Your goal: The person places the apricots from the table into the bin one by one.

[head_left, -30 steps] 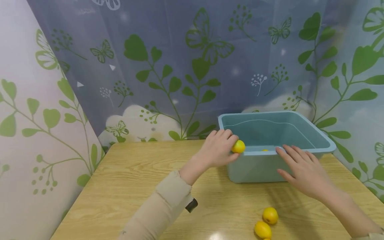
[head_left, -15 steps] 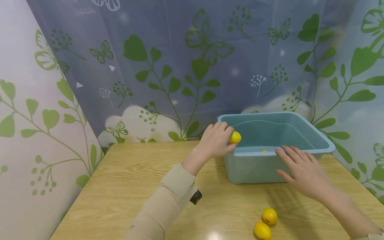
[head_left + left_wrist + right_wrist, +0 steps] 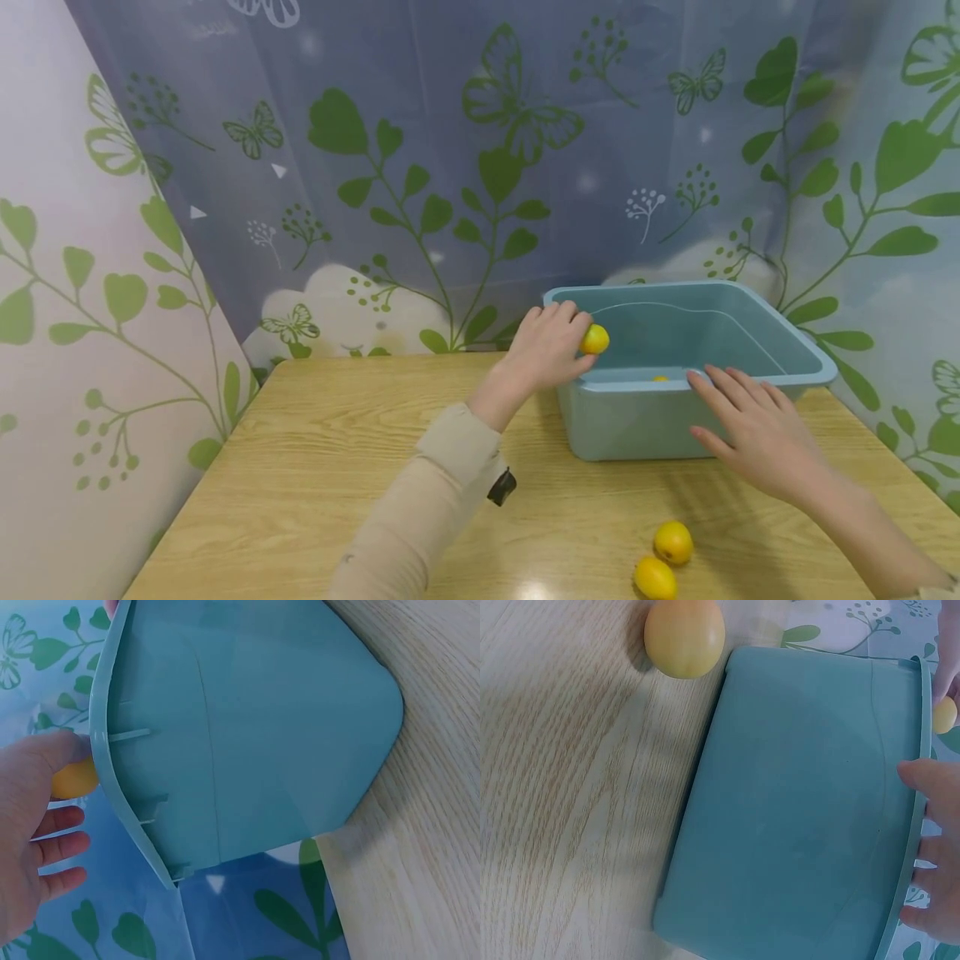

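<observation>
My left hand (image 3: 547,348) pinches a small round yellow fruit (image 3: 596,339) between thumb and fingers, above the left end of a blue-green plastic tub (image 3: 637,423). In the left wrist view, part of this fruit (image 3: 73,781) shows beyond the tub's rim, below the thumb. My right hand (image 3: 768,433) rests at the tub's front rim, its fingers extended over the edge and its thumb on the outer side. A sliver of another yellow fruit (image 3: 660,379) shows inside the tub; the front wall hides the rest.
Two more yellow fruits, a rounder one (image 3: 673,542) and a longer one (image 3: 656,578), lie on the wooden table (image 3: 322,467) in front of the tub. A patterned curtain (image 3: 420,150) with green leaves and butterflies hangs right behind the table's far edge.
My left hand, with the yellow fruit, has moved up and farther over the tub, then slightly right. The right hand stays at the rim.
</observation>
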`<move>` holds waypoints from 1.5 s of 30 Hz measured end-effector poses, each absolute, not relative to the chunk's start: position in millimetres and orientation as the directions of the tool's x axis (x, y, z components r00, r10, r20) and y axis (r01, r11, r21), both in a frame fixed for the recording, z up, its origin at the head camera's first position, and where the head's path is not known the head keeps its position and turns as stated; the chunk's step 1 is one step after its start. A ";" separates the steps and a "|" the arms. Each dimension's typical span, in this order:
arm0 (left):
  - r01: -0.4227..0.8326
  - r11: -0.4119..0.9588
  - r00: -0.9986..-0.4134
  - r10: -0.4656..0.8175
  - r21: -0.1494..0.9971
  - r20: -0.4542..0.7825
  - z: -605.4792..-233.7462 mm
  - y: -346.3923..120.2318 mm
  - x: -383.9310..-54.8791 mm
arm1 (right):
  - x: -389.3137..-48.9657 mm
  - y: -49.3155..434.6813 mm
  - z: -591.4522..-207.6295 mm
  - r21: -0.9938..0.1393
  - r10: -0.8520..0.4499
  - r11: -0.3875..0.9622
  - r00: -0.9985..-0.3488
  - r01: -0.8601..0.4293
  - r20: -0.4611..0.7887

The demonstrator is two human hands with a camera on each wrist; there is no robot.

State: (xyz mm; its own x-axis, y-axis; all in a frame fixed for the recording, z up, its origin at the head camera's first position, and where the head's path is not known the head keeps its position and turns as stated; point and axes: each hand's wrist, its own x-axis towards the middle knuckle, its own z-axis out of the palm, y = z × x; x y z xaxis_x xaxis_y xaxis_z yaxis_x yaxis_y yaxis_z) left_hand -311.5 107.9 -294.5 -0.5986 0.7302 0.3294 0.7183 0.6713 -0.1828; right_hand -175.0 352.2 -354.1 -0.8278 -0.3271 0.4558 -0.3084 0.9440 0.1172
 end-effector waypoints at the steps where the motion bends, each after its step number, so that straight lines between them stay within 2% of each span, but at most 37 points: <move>1: 0.718 0.672 -0.598 0.730 -0.181 0.331 -294.1 109.0 -311.5 | -174.9 352.2 -354.2 0.117 -0.327 0.944 -0.828 -0.308 0.456; 8: 0.717 0.670 -0.578 0.725 -0.191 0.375 -293.5 115.2 -312.6 | -174.8 352.2 -354.8 0.116 -0.330 0.943 -0.824 -0.312 0.461; 17: 0.674 0.667 -0.500 0.728 -0.317 0.469 -293.7 114.6 -311.9 | -175.0 352.5 -354.6 0.110 -0.330 0.943 -0.827 -0.315 0.456; 25: 0.659 0.652 -0.463 0.745 -0.376 0.480 -295.9 106.1 -307.0 | -174.5 351.6 -355.0 0.113 -0.332 0.942 -0.823 -0.317 0.460; 28: 0.667 0.628 -0.407 0.758 -0.401 0.509 -297.3 101.4 -304.2 | -174.4 351.5 -354.8 0.111 -0.331 0.942 -0.822 -0.317 0.463; 35: 0.730 0.531 -0.201 0.769 -0.431 0.607 -306.6 88.7 -291.6 | -174.7 350.9 -353.6 0.112 -0.331 0.942 -0.817 -0.317 0.472; 45: 0.772 0.410 -0.078 0.819 -0.485 0.569 -323.7 85.0 -262.1 | -174.7 350.4 -354.4 0.126 -0.338 0.940 -0.810 -0.318 0.479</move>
